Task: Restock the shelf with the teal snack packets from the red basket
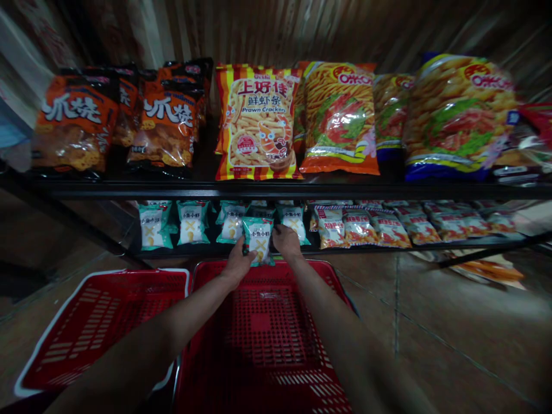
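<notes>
A small teal-and-white snack bag (pixel 260 234) is held upright at the front edge of the lower shelf (pixel 202 251). My left hand (pixel 238 265) grips it from the left, with the thumb across its lower front. Close by its right edge is my right hand (pixel 287 242), fingers curled; what they hold, if anything, is hidden. Just behind the right hand stands another teal bag (pixel 294 219) of the same kind. More matching bags stand to the left, including one teal bag (pixel 192 221) and another (pixel 232 221) behind the left hand.
Below my arms sits a red basket (pixel 260 322), with a white-rimmed red basket (pixel 86 322) to its left. Several white-and-red snack bags (pixel 360 227) line the lower shelf's right. The upper shelf (pixel 259 188) holds larger bags, including prawn crackers (pixel 260 123).
</notes>
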`<action>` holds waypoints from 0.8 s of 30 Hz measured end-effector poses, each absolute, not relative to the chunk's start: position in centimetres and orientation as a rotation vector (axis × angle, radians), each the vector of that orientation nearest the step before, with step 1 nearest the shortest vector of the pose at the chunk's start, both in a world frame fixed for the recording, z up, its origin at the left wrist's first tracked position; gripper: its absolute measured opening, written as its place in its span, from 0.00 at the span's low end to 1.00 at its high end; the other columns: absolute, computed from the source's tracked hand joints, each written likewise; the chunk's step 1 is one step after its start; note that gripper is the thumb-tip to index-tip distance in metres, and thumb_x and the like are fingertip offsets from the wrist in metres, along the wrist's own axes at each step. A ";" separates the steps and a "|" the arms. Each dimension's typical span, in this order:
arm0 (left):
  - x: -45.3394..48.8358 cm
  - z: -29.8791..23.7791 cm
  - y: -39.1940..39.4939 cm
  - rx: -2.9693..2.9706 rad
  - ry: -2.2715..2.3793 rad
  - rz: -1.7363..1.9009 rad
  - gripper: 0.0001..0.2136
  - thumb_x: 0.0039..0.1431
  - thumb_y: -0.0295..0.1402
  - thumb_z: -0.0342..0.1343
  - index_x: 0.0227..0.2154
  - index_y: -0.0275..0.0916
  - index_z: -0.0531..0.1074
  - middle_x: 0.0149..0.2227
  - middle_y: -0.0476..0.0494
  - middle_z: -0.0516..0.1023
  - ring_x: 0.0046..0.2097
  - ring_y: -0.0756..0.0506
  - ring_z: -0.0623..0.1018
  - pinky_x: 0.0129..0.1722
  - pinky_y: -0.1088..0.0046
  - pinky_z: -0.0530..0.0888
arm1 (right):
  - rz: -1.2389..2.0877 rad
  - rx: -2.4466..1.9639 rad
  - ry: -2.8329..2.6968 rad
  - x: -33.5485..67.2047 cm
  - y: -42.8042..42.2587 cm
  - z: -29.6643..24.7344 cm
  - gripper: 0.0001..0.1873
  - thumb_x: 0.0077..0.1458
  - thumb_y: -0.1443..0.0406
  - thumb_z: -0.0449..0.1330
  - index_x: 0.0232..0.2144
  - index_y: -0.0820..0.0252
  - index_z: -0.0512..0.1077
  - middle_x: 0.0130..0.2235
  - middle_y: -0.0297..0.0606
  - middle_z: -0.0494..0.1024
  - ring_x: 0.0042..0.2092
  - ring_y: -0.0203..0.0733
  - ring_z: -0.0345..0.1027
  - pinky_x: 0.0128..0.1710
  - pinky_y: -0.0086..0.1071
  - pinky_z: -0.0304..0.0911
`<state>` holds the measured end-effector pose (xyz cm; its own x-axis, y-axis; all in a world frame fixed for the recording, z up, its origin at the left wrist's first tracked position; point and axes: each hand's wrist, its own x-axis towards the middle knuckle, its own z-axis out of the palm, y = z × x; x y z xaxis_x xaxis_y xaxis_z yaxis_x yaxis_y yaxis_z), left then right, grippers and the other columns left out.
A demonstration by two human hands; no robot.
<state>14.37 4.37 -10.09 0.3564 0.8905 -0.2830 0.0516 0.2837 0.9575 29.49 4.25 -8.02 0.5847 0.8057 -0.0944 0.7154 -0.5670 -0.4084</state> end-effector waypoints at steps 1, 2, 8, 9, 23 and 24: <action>14.4 -10.1 4.4 1.142 1.059 0.732 0.25 0.51 0.23 0.55 0.55 0.35 0.65 0.53 0.36 0.72 0.52 0.43 0.73 0.54 0.66 0.68 | 0.390 -2.501 -1.250 29.6 4.4 -8.0 0.14 0.59 0.66 0.50 0.38 0.62 0.76 0.43 0.47 0.79 0.46 0.42 0.72 0.41 0.27 0.60; 14.4 -10.1 4.4 1.134 1.056 0.733 0.25 0.51 0.23 0.55 0.55 0.35 0.66 0.53 0.36 0.73 0.52 0.43 0.73 0.54 0.66 0.68 | 0.393 -2.509 -1.260 29.7 4.6 -8.1 0.14 0.59 0.66 0.50 0.38 0.63 0.75 0.43 0.47 0.79 0.45 0.42 0.72 0.41 0.27 0.60; 14.5 -10.2 4.5 1.125 1.067 0.734 0.25 0.52 0.23 0.55 0.55 0.36 0.65 0.52 0.38 0.74 0.51 0.44 0.74 0.55 0.65 0.67 | 0.413 -2.526 -1.284 30.4 5.1 -8.6 0.13 0.56 0.68 0.51 0.38 0.63 0.75 0.41 0.45 0.80 0.43 0.41 0.73 0.37 0.26 0.60; 14.6 -10.2 4.6 1.124 1.072 0.736 0.25 0.52 0.23 0.55 0.55 0.36 0.65 0.52 0.38 0.74 0.51 0.44 0.74 0.55 0.66 0.67 | 0.411 -2.524 -1.283 30.4 5.2 -8.7 0.13 0.56 0.68 0.51 0.37 0.62 0.76 0.40 0.45 0.80 0.42 0.41 0.73 0.37 0.26 0.60; 15.2 -11.0 5.0 1.153 1.036 0.757 0.28 0.50 0.24 0.57 0.57 0.37 0.63 0.51 0.38 0.75 0.49 0.43 0.75 0.53 0.65 0.69 | 0.317 -2.458 -1.248 30.8 5.4 -9.2 0.13 0.53 0.72 0.52 0.35 0.60 0.75 0.38 0.41 0.80 0.42 0.41 0.73 0.39 0.26 0.62; 15.3 -11.1 5.1 1.171 1.040 0.765 0.28 0.51 0.25 0.57 0.57 0.37 0.63 0.51 0.38 0.75 0.49 0.43 0.75 0.53 0.65 0.69 | 0.312 -2.454 -1.248 30.8 5.5 -9.2 0.13 0.53 0.71 0.51 0.35 0.60 0.75 0.38 0.41 0.80 0.42 0.40 0.74 0.39 0.26 0.63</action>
<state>15.32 5.06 -11.08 0.3574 0.9020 -0.2421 0.0369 0.2454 0.9687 30.84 5.52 -9.21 0.5835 0.8116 -0.0295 0.7302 -0.5401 -0.4185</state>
